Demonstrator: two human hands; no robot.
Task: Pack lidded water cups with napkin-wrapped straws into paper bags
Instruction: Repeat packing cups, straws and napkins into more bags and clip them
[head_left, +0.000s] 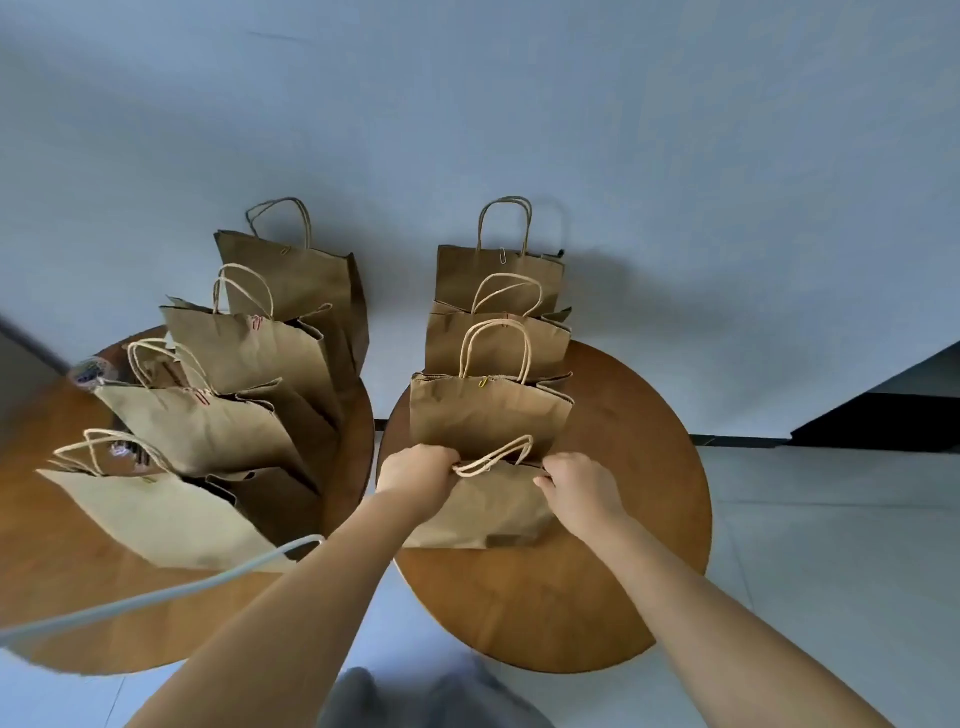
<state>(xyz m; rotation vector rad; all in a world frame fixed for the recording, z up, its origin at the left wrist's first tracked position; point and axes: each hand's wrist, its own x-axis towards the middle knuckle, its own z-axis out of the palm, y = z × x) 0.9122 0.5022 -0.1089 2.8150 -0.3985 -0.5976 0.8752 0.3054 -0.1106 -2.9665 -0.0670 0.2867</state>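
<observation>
I have my left hand (418, 475) and right hand (579, 486) pinching the top corners of the nearest paper bag (483, 506), standing mid-way on the right round table (639, 467). Three more bags (488, 410) line up behind it toward the far edge.

Two round wooden tables: right table (623, 519), left table (62, 545). White cable (156, 597) crosses left table. Pale wall (519, 104) behind.

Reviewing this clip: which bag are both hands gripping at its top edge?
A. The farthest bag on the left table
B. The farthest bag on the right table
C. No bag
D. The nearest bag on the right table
D: the left hand and right hand each pinch the top edge of the nearest bag on the right table.
</observation>
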